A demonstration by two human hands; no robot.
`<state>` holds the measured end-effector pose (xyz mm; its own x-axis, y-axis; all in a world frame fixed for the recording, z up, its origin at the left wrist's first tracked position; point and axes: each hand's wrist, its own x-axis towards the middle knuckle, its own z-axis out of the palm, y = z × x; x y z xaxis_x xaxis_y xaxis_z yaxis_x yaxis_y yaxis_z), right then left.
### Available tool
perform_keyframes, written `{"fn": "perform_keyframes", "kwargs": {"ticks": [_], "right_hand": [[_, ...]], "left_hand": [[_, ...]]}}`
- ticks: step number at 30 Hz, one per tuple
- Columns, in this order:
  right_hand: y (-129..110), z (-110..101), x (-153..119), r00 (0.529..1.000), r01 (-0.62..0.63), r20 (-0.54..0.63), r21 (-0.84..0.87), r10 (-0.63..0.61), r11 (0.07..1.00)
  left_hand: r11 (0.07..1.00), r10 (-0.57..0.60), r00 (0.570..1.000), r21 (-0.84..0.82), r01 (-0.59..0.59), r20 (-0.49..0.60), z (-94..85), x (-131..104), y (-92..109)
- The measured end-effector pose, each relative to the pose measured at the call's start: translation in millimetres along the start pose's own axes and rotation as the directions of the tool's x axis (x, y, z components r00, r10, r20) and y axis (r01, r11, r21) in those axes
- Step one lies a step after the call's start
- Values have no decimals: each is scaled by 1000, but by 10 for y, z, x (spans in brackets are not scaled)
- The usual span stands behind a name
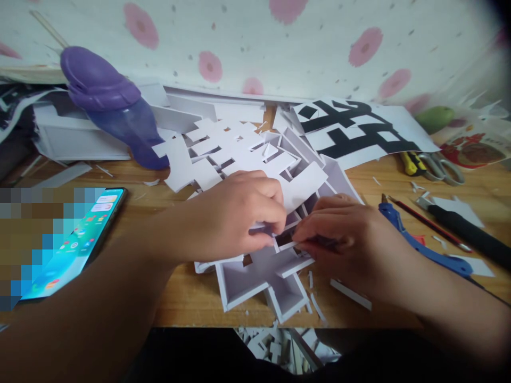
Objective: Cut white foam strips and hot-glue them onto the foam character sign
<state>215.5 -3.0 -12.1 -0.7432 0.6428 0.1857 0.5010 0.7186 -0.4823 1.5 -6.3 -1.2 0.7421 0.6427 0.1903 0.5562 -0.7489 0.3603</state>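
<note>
A hollow shape of white foam board with thin upright walls (255, 271) lies on the wooden table, open side up. My left hand (249, 210) is closed over it, thumb and fingertips pinching at a thin wall near its middle. Right beside it, my right hand (343, 239) is closed too, its fingertips gripping the same wall area from the right. Whether a separate small strip is between the fingers cannot be made out. Flat cut-out white board pieces (223, 146) are heaped just behind my hands, partly covering more walled shapes.
A phone (75, 244) lies at the left, behind it a purple bottle (112, 106). To the right are a blue glue gun (423, 247), a pencil (431, 223), a black-handled cutter (467, 231) and scissors (443, 167). Black-printed paper (359, 127) lies at the back. Scraps fill a container below.
</note>
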Motion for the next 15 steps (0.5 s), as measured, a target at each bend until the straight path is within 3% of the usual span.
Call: {"fn": "perform_keyframes", "kwargs": {"ticks": [15], "right_hand": [[10, 20, 12, 1000, 1, -19, 3, -1, 1000]], "left_hand": [[998, -19, 1000, -54, 19, 11, 38, 6, 4]]}}
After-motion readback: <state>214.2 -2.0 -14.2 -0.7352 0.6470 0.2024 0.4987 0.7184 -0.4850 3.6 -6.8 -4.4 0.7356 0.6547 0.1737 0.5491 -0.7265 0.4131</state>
